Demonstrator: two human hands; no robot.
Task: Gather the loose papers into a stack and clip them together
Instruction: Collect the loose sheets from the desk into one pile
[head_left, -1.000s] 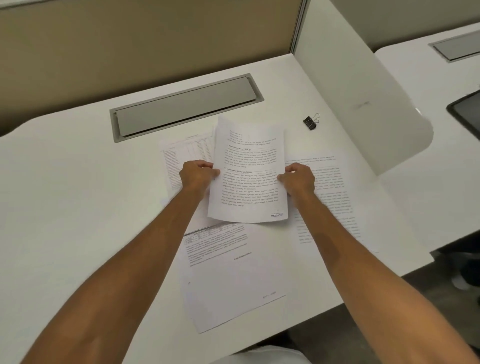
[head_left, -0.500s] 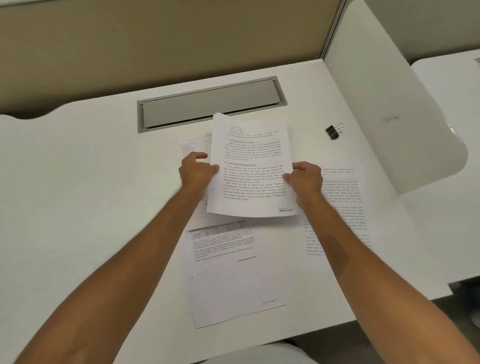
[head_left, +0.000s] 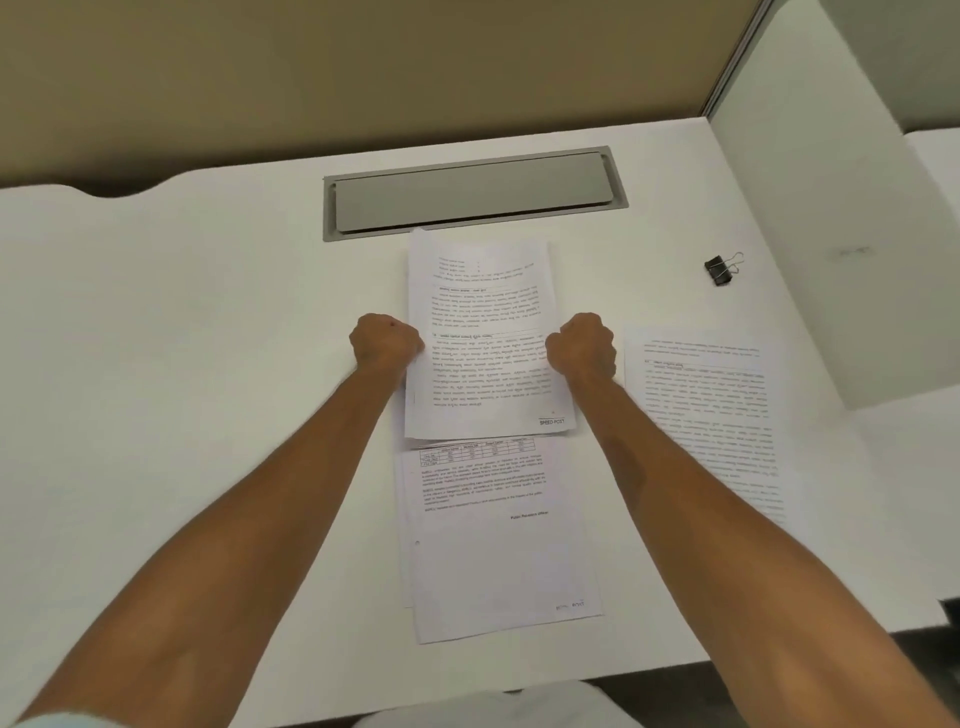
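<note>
White desk (head_left: 182, 338), grey cable hatch (head_left: 470, 195), tan partition (head_left: 363, 73) behind.

I sat in an office cubicle: a white surface (head_left: 182, 322) with a grey cable hatch (head_left: 470, 195) at centre top, tan partition (head_left: 363, 73) behind, white divider (head_left: 810, 234) at right.

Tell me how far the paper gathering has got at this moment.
Early stage. Done: at least two sheets seem squared into a small stack. In hand: the left hand and right hand grip its side edges. Left: the sheet nearest the person, partly under the stack, and the sheet on the right remain loose; the binder clip lies untouched on the desk.
</note>
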